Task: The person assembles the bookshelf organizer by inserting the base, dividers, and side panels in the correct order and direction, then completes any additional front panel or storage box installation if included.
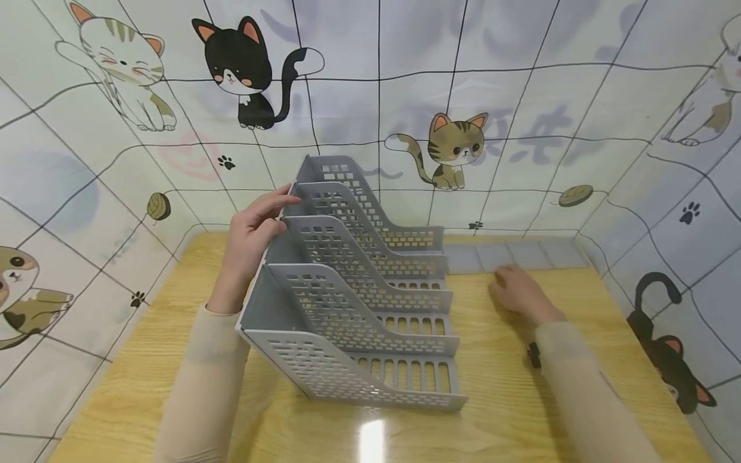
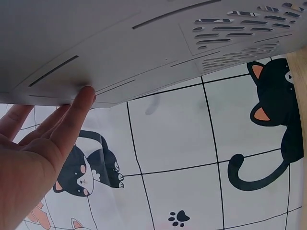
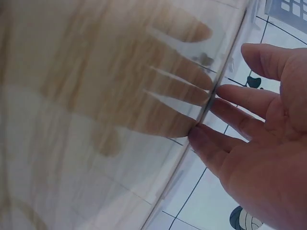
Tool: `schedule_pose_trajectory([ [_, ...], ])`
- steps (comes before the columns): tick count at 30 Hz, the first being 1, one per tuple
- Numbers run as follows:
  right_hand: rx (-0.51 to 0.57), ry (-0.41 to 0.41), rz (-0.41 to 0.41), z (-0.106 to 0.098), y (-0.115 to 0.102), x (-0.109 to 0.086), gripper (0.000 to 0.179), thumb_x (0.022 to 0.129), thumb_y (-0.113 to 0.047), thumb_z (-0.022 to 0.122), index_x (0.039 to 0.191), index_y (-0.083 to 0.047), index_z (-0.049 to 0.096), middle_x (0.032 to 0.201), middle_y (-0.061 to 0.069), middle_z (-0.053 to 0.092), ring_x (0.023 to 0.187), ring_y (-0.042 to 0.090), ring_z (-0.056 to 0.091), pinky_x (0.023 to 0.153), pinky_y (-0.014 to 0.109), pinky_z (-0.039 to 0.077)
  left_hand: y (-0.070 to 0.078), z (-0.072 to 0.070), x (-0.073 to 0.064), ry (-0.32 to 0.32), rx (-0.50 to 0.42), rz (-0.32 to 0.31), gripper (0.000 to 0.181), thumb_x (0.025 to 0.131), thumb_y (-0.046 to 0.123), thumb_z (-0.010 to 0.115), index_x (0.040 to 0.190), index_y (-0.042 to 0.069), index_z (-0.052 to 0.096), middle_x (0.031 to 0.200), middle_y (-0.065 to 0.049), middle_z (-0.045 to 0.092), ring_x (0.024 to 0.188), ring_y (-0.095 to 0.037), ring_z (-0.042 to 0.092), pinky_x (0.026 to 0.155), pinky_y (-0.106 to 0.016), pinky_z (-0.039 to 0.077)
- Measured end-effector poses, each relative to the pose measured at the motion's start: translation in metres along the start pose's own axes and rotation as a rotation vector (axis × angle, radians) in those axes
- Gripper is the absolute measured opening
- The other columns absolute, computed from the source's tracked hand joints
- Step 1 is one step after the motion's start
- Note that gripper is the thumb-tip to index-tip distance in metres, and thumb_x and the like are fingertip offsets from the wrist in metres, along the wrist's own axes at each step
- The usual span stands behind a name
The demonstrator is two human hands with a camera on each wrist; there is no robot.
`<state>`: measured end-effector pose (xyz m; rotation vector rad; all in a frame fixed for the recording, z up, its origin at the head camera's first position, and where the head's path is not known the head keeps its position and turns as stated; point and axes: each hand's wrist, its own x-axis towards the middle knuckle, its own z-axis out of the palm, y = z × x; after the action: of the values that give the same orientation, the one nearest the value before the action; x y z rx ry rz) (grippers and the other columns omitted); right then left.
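Observation:
A grey desktop file rack (image 1: 347, 302) with several perforated dividers stands on the wooden table, its tall back to the left. My left hand (image 1: 251, 235) holds the upper edge of that back, fingers reaching over it. In the left wrist view, one finger of the left hand (image 2: 53, 139) touches the rack's outer back face (image 2: 120, 52) while others pass over the edge. At right, my right hand (image 1: 523, 292) rests on the table at the front edge of a flat grey panel (image 1: 527, 255). In the right wrist view, the right hand's (image 3: 259, 115) extended fingertips touch the glossy tabletop, which mirrors them.
A sheet printed with cats and grid lines (image 1: 347, 128) rises around the wooden table (image 1: 498, 399) at the back and both sides. The flat panel lies along the back edge, right of the rack. A dark wrist strap (image 1: 534, 355) shows at the right sleeve.

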<state>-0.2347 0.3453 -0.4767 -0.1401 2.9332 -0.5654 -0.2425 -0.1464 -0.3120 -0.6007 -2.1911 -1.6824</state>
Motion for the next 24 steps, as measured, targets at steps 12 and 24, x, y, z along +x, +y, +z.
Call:
schedule_pose_trajectory([
  [12,0.036,0.089,-0.061,-0.004,0.017,-0.036,0.029,0.100,-0.016,0.060,0.109,0.011,0.069,0.112,0.032,0.061,0.105,0.053,0.058,0.093,0.068,0.046,0.001,-0.002,-0.001,-0.014,-0.059,-0.028,0.043,0.089,-0.007,0.047,0.127,-0.006,0.069,0.149,-0.010,0.058,0.141,-0.029,0.052,0.111,-0.023,0.044],
  [24,0.161,0.123,0.107,-0.008,0.034,-0.053,0.035,0.098,-0.022,0.064,0.105,0.012,0.065,0.100,0.028,0.068,0.091,0.042,0.064,0.080,0.056,0.054,0.006,0.002,-0.003,-0.120,0.034,-0.067,0.042,0.102,0.007,0.050,0.141,0.007,0.064,0.153,-0.004,0.054,0.145,-0.019,0.043,0.123,-0.045,0.031],
])
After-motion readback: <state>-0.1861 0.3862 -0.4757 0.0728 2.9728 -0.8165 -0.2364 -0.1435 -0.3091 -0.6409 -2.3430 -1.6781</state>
